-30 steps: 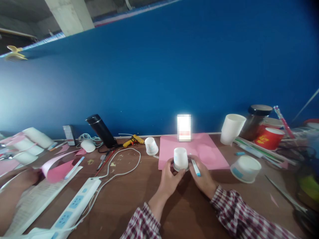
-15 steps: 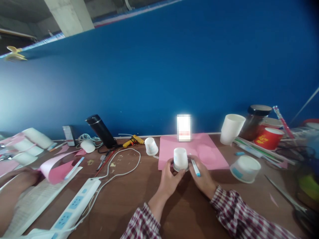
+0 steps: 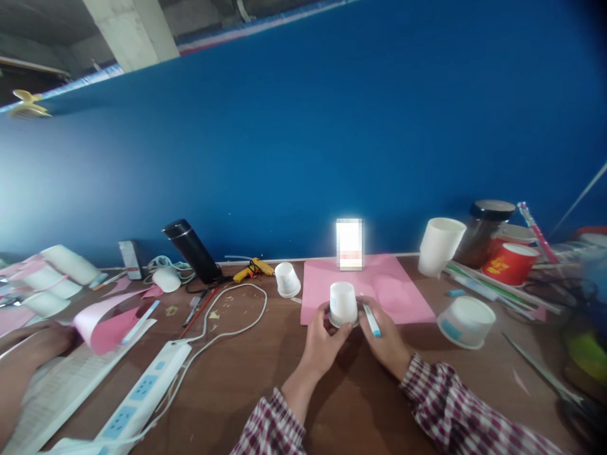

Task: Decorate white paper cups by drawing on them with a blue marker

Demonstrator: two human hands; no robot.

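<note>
both forearms are stretched forward from the lower edge of the view, sleeved in plaid to the wrists. the left hand (image 3: 322, 340) is held with the thumb up and the fingers curled inward toward the right. the right hand (image 3: 385, 338) is set just beside it, its fingers bent and closed in a writing grip.

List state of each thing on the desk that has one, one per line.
small paper cup: upside down on the pink sheet, held by left hand
marker: in right hand, tip at the cup's base
second small cup: upside down, tilted
tall white cup: upright, leaning
paper bowl: upside down
red bowl: upright
jar: lid on
black flask: closed, leaning
glue gun: lying down
</note>
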